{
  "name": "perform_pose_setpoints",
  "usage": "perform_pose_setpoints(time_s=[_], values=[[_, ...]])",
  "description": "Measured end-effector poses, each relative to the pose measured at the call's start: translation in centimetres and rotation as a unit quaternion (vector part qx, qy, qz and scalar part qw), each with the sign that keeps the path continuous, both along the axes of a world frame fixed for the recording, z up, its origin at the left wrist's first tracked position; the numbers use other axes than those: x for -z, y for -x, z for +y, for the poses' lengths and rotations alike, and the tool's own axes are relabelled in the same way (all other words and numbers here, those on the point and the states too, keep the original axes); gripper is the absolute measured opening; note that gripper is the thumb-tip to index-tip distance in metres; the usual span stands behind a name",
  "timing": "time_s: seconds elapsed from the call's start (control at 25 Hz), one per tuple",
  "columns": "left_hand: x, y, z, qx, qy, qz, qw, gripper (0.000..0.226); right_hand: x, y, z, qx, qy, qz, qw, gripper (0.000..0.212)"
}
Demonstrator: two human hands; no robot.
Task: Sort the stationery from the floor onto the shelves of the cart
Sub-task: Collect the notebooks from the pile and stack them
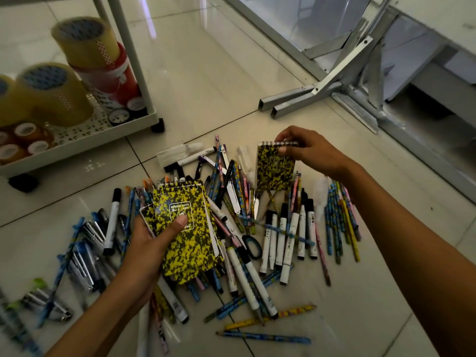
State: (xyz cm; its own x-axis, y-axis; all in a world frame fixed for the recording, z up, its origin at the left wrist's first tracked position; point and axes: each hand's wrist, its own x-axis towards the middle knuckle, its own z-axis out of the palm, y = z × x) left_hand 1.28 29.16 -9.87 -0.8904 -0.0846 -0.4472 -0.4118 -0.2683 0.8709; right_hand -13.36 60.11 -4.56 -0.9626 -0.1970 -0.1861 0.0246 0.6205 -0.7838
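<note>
While my right hand (306, 150) pinches one small notebook (276, 167) by its spiral edge, the book hangs down from my fingers above the pile, with its long axis running from 12 to 6 o'clock. My left hand (152, 243) is clamped on a stack of notebooks (185, 235) of the same yellow and black pattern, thumb on the top cover, spiral at 12 o'clock. From the right hand, this stack lies at about 8 o'clock, near but not touching. I judge that the next move is to lay the single book on the stack, so the two spirals should point the same way, and they already do.

Under both hands the pile (257, 228) of markers, pencils and pens is spread on the floor (206, 73). A black tape ring (252, 246) lies in it, between the hands.

At 10 o'clock from the left hand stands the cart (85, 140), nearer to this hand than to the right one. On its lowest shelf I see only tape rolls (54, 91), big yellow ones and smaller brown ones, and one red. No notebooks are there. The other shelves are out of view.
</note>
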Motion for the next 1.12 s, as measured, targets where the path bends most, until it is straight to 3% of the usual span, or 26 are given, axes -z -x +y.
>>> perform_pose_setpoints(time_s=[0.12, 0.2, 0.36, 0.48, 0.6, 0.72, 0.8, 0.84, 0.96, 1.04, 1.12], values=[[-0.1, -0.1, -0.2, -0.008, -0.005, 0.012, 1.0, 0.065, -1.3, -0.7, -1.9, 0.052, 0.068, 0.111, 0.99, 0.013], [-0.2, -0.1, -0.3, -0.012, -0.01, 0.018, 1.0, 0.064, -2.2, -1.5, -4.2, 0.084, 0.141, 0.119, 0.979, 0.016], [-0.3, -0.3, -0.9, -0.046, -0.006, 0.016, 0.999, 0.07, -2.4, -4.2, -10.9, 0.135, 0.318, -0.057, 0.937, 0.02], [-0.9, -0.9, -1.9, -0.095, -0.014, -0.002, 0.995, 0.082, -1.7, -6.8, -16.5, 0.127, 0.395, -0.19, 0.89, 0.022], [-1.2, -1.4, -3.6, -0.131, -0.08, -0.019, 0.988, 0.085, -0.5, -8.9, -21.8, 0.116, 0.369, -0.198, 0.901, 0.027], [-1.4, -2.4, -5.9, -0.177, -0.024, 0.013, 0.984, 0.068, 0.7, -10.2, -26.4, 0.06, 0.282, -0.099, 0.952, 0.023], [-1.5, -3.1, -8.1, -0.197, 0.016, 0.023, 0.98, 0.068, 1.2, -10.3, -28.2, 0.014, 0.212, -0.057, 0.975, 0.039], [-1.5, -3.3, -9.2, -0.206, 0.025, 0.031, 0.978, 0.065, 1.3, -10.3, -28.8, -0.016, 0.19, -0.079, 0.978, 0.051], [-1.5, -3.4, -13.7, -0.208, 0.046, 0.075, 0.974, 0.055, 2.0, -9.9, -31.4, -0.166, 0.241, -0.216, 0.931, 0.058], [-1.7, -3.1, -16.6, -0.184, 0.082, 0.108, 0.973, 0.055, 2.8, -9.0, -33.8, -0.226, 0.247, -0.199, 0.921, 0.057], [-1.6, -2.7, -19.3, -0.148, 0.128, 0.129, 0.972, 0.052, 3.5, -7.8, -36.3, -0.251, 0.212, -0.134, 0.935, 0.059]])
